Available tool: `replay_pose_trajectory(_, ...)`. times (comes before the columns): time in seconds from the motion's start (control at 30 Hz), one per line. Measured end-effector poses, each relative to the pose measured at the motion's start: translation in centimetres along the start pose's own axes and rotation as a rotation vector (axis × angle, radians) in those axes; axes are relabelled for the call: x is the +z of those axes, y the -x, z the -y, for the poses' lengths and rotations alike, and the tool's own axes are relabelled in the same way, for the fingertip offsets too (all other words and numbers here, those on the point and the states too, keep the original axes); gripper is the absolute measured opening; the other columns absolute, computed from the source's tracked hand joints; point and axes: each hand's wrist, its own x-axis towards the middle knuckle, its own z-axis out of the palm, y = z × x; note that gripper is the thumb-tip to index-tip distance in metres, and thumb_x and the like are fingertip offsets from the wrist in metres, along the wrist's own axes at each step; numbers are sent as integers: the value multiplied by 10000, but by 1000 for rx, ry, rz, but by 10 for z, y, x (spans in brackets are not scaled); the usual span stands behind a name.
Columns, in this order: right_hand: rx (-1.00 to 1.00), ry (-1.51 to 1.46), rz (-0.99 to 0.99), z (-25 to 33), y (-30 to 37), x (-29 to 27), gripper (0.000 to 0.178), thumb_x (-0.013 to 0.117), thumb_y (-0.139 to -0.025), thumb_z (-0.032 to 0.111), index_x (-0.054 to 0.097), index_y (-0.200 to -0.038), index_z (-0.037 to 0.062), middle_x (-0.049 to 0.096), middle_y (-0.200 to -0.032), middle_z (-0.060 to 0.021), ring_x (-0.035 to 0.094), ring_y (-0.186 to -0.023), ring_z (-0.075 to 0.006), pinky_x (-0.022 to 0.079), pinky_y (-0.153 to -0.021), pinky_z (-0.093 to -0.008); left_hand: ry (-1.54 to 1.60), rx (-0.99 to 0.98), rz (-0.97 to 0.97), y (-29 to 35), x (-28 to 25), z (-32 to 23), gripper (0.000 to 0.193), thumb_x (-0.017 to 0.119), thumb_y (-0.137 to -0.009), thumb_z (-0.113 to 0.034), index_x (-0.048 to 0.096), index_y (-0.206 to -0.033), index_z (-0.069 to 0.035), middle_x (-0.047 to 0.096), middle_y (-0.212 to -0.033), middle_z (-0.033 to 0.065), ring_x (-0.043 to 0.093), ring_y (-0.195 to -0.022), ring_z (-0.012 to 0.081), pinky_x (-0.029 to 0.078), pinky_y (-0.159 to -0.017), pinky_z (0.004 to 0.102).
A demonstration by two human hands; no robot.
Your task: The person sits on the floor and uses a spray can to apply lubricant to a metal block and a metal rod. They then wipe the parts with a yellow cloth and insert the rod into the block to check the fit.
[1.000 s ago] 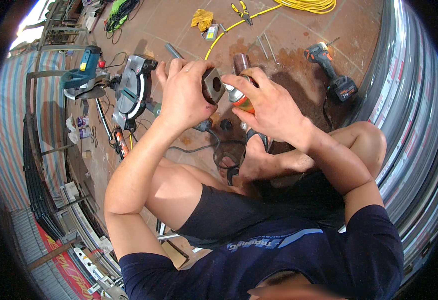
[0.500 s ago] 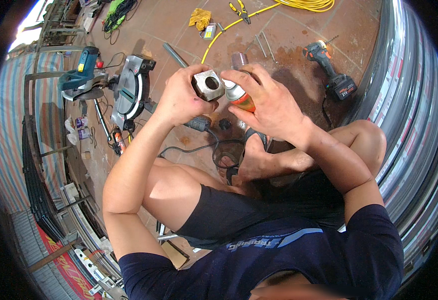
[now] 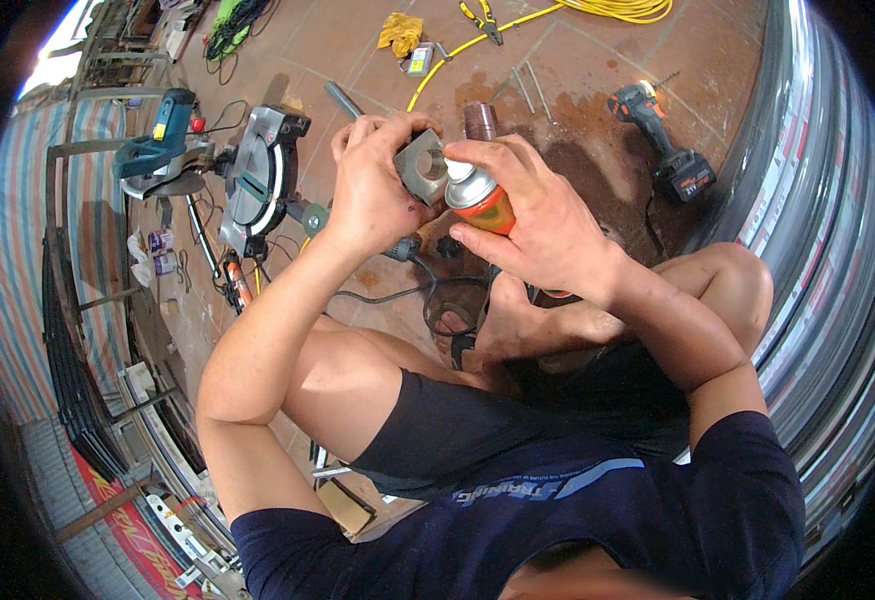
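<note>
**Spray can held against a square metal block, above a tool-strewn floor**

Close to the camera, over the person's bent knees, both hands meet. Their right hand (image 3: 533,225) is wrapped around an orange spray can (image 3: 480,200), the forefinger lying over its white top, and the nozzle end sits right against the small square metal block (image 3: 421,166). That block, grey with a round hole through its face, is pinched in the curled fingers of the left hand (image 3: 373,185), tilted toward the can.

Below the hands a black cable (image 3: 428,300) loops on the reddish floor (image 3: 578,90), just beside the person's foot. To the left stands a mitre saw (image 3: 258,180) with a round guard, and next to it lies a blue power tool (image 3: 158,145). On the right a cordless drill (image 3: 663,140) lies near the curved stack of shiny metal sheets (image 3: 818,250). Farther off lie a grey tube (image 3: 343,100), yellow gloves (image 3: 401,32), pliers (image 3: 485,17) and a yellow cord (image 3: 618,10).
</note>
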Motion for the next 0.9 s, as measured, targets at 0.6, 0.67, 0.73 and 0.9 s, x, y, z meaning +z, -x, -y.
replay_pose_trajectory(0.6,3,163,50,0,0,-11,678,878,-911,241,594,-1526,254,595,-1254,-176,756,-961,-429,664,-806,-508,-306,127,-156,-3,-4,6,635,949,-636,-131,759,-1240,-178,777,-1221,14,650,-1166,303,378,-1175,531)
replay_pose_trajectory(0.67,10,161,57,1,1,-11,677,878,-912,238,596,-1527,256,593,-1253,-175,756,-957,-426,664,-804,-505,-353,162,-178,-2,-6,3,592,931,-661,-135,767,-1227,-181,783,-1225,7,647,-1174,303,358,-1185,550)
replay_pose_trajectory(0.73,30,173,77,1,1,-10,672,876,-914,232,600,-1525,258,591,-1255,-175,756,-954,-421,664,-803,-502,-369,179,-187,-2,-7,-1,569,920,-675,-137,770,-1222,-182,786,-1229,3,645,-1184,303,346,-1190,564)
replay_pose_trajectory(0.9,-5,177,18,1,1,-9,649,870,-920,236,612,-1515,262,583,-1251,-174,757,-959,-421,665,-804,-496,-369,184,-180,0,-7,-5,567,917,-679,-140,769,-1225,-178,787,-1226,5,650,-1187,301,350,-1187,569)
